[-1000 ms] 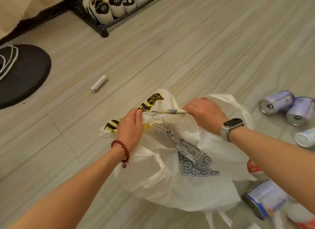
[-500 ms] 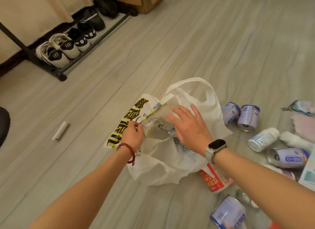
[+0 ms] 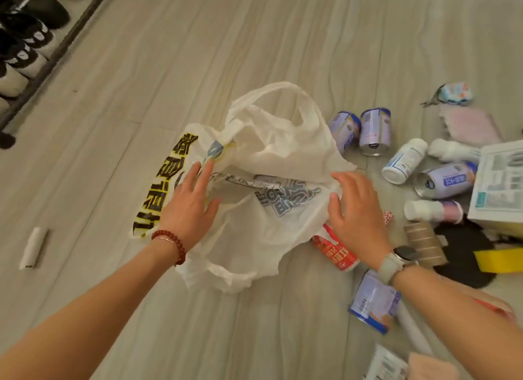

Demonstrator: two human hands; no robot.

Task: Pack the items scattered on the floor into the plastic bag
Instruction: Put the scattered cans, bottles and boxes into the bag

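A white plastic bag (image 3: 271,158) with yellow-and-black and blue print lies crumpled on the wooden floor. My left hand (image 3: 189,207) rests on its left edge with fingers spread. On the bag's right edge lies my right hand (image 3: 356,215), fingers straight. Scattered to the right are purple cans (image 3: 375,130), a white bottle (image 3: 404,161), another purple can (image 3: 447,180), a red-and-white pack (image 3: 336,252) partly under the bag, and a blue can (image 3: 373,303) below my right wrist.
A small white tube (image 3: 33,248) lies alone at the left. A shoe rack (image 3: 42,68) with shoes runs along the upper left. A printed box (image 3: 501,181), a pink cloth (image 3: 469,124), a cardboard roll (image 3: 424,243) and a black item (image 3: 464,252) crowd the right side.
My left hand let go of the bag's edge and now lies flat on it. My right hand moved to the bag's right edge. The view shifted right, showing more scattered items.
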